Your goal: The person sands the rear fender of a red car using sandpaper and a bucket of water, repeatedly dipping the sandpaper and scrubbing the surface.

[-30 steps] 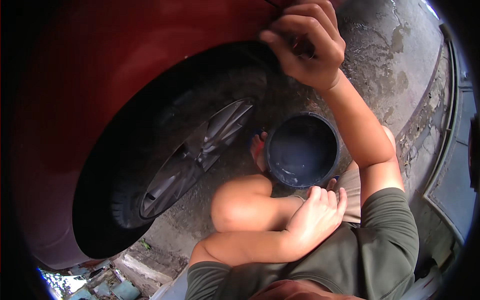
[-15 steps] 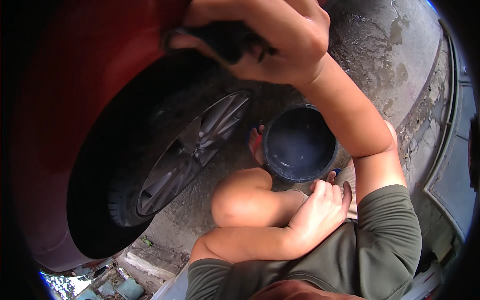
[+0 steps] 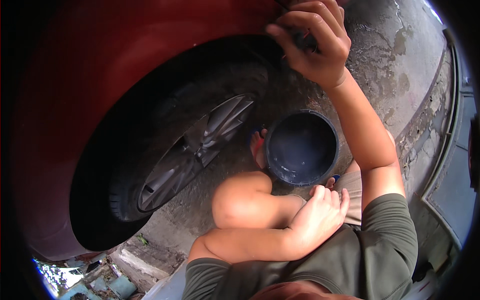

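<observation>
Raised at the top, my right hand (image 3: 317,42) has its fingers curled against the edge of a red car body (image 3: 150,45), just above the wheel arch. A dark thing partly shows between its thumb and fingers; what kind it is cannot be made out. My left hand (image 3: 322,212) lies relaxed across my lap, fingers stretched out and holding nothing. Below my right hand stands a round dark bucket (image 3: 301,147) with cloudy liquid and a few suds inside.
The car's wheel, with a silver spoked rim (image 3: 200,147) and black tyre (image 3: 120,197), is close on my left. My bent knee (image 3: 240,200) and sandalled foot (image 3: 258,145) are beside the bucket. Wet concrete (image 3: 375,65) stretches to the right, toward a blue-grey metal panel (image 3: 457,175).
My right hand has moved right along the car body, away from above the tyre, and appears smaller and farther off. My left hand has stayed on my lap. The view has shifted slightly.
</observation>
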The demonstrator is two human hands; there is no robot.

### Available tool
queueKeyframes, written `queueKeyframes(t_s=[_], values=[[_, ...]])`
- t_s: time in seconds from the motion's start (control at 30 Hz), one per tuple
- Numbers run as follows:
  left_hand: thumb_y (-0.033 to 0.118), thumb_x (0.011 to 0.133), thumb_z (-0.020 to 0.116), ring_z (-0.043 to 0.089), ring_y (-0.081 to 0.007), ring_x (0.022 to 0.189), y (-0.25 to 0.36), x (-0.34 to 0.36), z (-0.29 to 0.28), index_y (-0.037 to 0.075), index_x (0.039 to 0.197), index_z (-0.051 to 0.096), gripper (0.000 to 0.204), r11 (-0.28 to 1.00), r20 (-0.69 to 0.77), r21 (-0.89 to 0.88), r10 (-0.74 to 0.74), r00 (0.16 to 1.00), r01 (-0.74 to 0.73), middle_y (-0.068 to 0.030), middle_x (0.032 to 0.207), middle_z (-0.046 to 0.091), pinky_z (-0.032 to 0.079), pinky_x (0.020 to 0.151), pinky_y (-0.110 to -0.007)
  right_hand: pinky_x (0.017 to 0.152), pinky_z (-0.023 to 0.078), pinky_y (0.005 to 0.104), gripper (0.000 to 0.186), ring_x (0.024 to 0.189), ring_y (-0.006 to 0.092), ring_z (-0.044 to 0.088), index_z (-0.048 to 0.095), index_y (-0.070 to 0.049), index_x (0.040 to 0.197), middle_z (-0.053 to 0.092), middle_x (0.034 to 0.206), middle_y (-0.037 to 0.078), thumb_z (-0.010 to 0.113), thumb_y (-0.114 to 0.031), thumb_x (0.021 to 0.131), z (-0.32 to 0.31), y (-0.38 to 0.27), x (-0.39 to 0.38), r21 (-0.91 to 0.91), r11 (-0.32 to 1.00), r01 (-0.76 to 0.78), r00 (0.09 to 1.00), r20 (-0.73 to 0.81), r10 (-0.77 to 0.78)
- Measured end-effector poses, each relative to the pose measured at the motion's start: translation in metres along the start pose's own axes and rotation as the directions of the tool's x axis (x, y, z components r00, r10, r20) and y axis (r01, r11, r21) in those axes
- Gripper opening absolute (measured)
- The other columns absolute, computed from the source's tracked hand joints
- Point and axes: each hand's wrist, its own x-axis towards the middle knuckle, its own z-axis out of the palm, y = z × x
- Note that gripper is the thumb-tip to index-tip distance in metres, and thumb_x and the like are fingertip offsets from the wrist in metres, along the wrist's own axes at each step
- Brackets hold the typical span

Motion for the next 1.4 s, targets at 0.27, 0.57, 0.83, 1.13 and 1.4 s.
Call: queueKeyframes(t_s=[0.27, 0.57, 0.83, 1.13, 1.4], values=[[0.022, 0.096, 0.054, 0.062, -0.0178, 0.083, 0.025, 0.021, -0.004, 0.004, 0.126, 0.065, 0.036, 1.000, 0.033, 0.026, 0.013, 0.999, -0.014, -0.0060, 0.089, 0.067, 0.044, 0.082, -0.035, 0.070, 0.039, 0.0344, 0.026, 0.076, 0.0225, 0.058, 0.070, -0.008, 0.085, 0.064, 0.081, 0.002, 0.085, -0.015, 0.065, 0.012, -0.009, 0.003, 0.044, 0.998, 0.047, 0.997, -0.064, -0.045], [0.020, 0.092, 0.056, 0.056, -0.0171, 0.082, 0.023, 0.025, -0.007, 0.001, 0.136, 0.061, 0.048, 0.999, 0.126, -0.032, 0.045, 0.991, -0.041, -0.0015, 0.082, 0.057, 0.041, 0.076, -0.032, 0.072, 0.039, 0.0347, 0.021, 0.080, 0.0236, 0.058, 0.068, -0.010, 0.084, 0.063, 0.085, 0.002, 0.079, -0.016, 0.066, 0.026, -0.015, 0.037, 0.056, 0.980, 0.192, 0.981, -0.017, -0.192], [0.020, 0.098, 0.052, 0.059, -0.0142, 0.088, 0.023, 0.019, 0.000, 0.005, 0.129, 0.065, 0.037, 0.998, 0.022, 0.028, 0.052, 0.998, -0.053, -0.0103, 0.102, 0.072, 0.041, 0.078, -0.032, 0.073, 0.038, 0.0342, 0.022, 0.081, 0.0227, 0.056, 0.070, -0.010, 0.087, 0.062, 0.083, 0.001, 0.078, -0.018, 0.067, 0.053, -0.011, 0.038, 0.059, 0.959, 0.279, 0.936, -0.241, -0.257], [0.022, 0.097, 0.053, 0.061, -0.0166, 0.088, 0.014, 0.010, -0.007, 0.002, 0.129, 0.065, 0.039, 0.997, 0.095, -0.002, 0.072, 0.993, -0.072, -0.0120, 0.108, 0.072, 0.042, 0.078, -0.033, 0.075, 0.039, 0.0363, 0.026, 0.080, 0.0244, 0.058, 0.072, -0.010, 0.091, 0.063, 0.083, 0.002, 0.077, -0.025, 0.070, 0.023, -0.005, -0.001, -0.004, 0.997, 0.071, 0.995, -0.073, -0.071], [0.021, 0.097, 0.054, 0.062, -0.0176, 0.087, 0.025, 0.022, -0.012, 0.002, 0.132, 0.063, 0.041, 0.998, 0.100, -0.039, 0.049, 0.994, -0.045, -0.0120, 0.105, 0.073, 0.041, 0.077, -0.034, 0.076, 0.040, 0.0364, 0.025, 0.080, 0.0243, 0.058, 0.072, -0.010, 0.089, 0.066, 0.084, 0.002, 0.084, -0.018, 0.069, -0.003, 0.002, -0.019, -0.034, 0.991, -0.127, 0.989, 0.078, 0.129]])
